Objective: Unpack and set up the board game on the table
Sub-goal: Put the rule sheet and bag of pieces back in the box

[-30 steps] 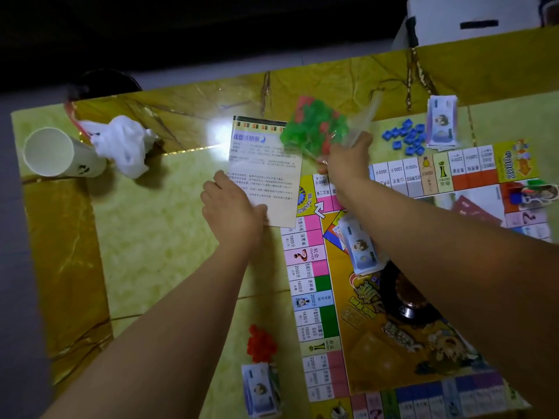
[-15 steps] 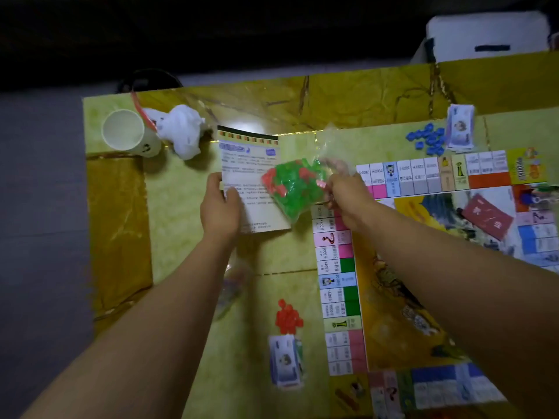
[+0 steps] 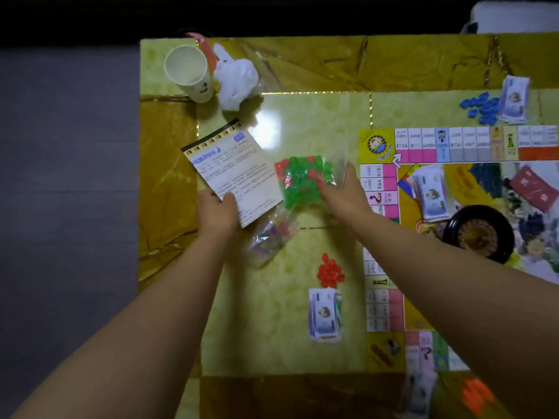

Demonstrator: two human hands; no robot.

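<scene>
The game board (image 3: 453, 152) lies flat across the right half of the table. My left hand (image 3: 216, 211) grips the lower corner of the rule sheet (image 3: 234, 170), which lies tilted left of the board. My right hand (image 3: 346, 195) pinches a clear bag of green and red pieces (image 3: 304, 179) just off the board's left edge. A second clear bag of mixed pieces (image 3: 270, 237) lies under my left wrist. Red pieces (image 3: 329, 272) and a stack of play money (image 3: 324, 316) sit near the board's lower left.
A white paper cup (image 3: 189, 72) and a crumpled white bag (image 3: 236, 78) stand at the table's far left corner. Blue pieces (image 3: 482, 107) and banknotes (image 3: 514, 99) lie beyond the board. More notes (image 3: 431, 192), a red card (image 3: 535, 189) and a black roulette wheel (image 3: 479, 234) rest on the board.
My right hand has brought the bag of green and red pieces down and left, off the board. My left hand has turned the rule sheet and drawn it nearer. The second bag is uncovered.
</scene>
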